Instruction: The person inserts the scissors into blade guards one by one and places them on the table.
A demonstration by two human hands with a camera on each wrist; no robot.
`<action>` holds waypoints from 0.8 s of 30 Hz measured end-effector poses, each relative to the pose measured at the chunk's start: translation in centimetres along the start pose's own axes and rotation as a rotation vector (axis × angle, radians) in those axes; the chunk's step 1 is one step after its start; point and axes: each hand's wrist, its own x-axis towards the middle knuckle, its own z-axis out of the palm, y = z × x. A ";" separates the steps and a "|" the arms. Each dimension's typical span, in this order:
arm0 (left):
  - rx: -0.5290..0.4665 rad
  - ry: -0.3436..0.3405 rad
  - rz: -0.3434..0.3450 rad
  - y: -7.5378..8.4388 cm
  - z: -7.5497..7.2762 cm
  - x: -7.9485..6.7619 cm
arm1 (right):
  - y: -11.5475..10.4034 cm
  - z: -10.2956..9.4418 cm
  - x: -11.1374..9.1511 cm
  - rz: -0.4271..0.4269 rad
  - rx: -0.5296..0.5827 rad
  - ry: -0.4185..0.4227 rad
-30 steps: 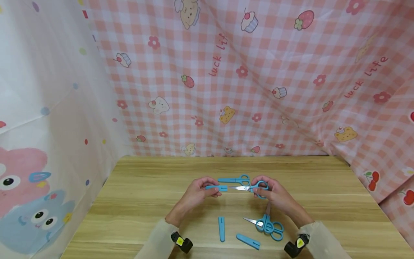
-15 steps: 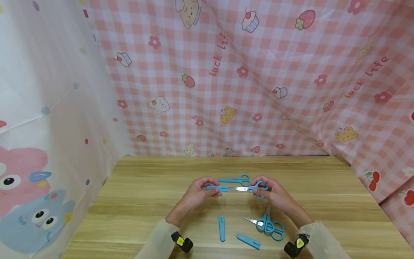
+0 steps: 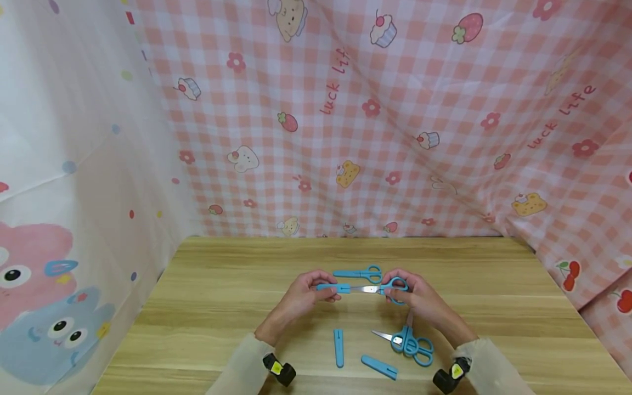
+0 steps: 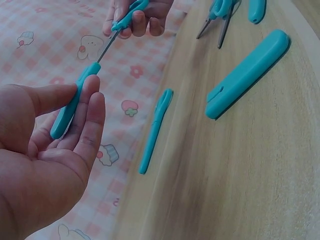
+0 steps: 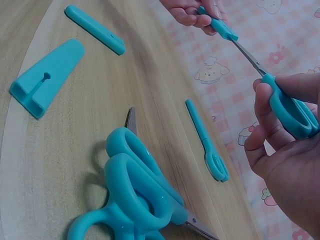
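My left hand point(image 3: 308, 296) pinches a blue blade cover point(image 4: 71, 107) between thumb and fingers, its open end facing right. In my right hand point(image 3: 417, 293) is a pair of blue-handled scissors point(image 5: 290, 111), gripped by the handles with the blades pointing left. The blade tips are at the mouth of the cover, slightly inside it, and most of the metal still shows. Both are held above the table. Just behind them lies a covered pair of scissors point(image 3: 356, 274) on the wood.
Uncovered scissors point(image 3: 412, 345), seemingly two pairs overlapping with blades out, lie near my right forearm. Two loose covers, one upright-looking cover point(image 3: 338, 348) and one slanted cover point(image 3: 379, 367), rest on the wooden table point(image 3: 222, 329) nearer me. A checked cloth point(image 3: 316, 137) hangs behind.
The left hand has shifted slightly right with the cover, so the gap to the blades has closed and the tips have entered its mouth. The things on the table stay put.
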 end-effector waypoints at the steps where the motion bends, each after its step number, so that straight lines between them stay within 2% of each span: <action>1: 0.001 0.001 -0.003 0.0 0.0 0.0 | 0.0 0.0 0.0 0.002 0.000 0.001; 19: -0.001 0.002 -0.021 -0.2 0.5 0.3 | -0.1 0.5 0.2 0.040 -0.034 0.016; 24: -0.018 -0.005 -0.002 -0.3 0.6 0.3 | 0.0 0.7 0.2 0.003 -0.008 0.005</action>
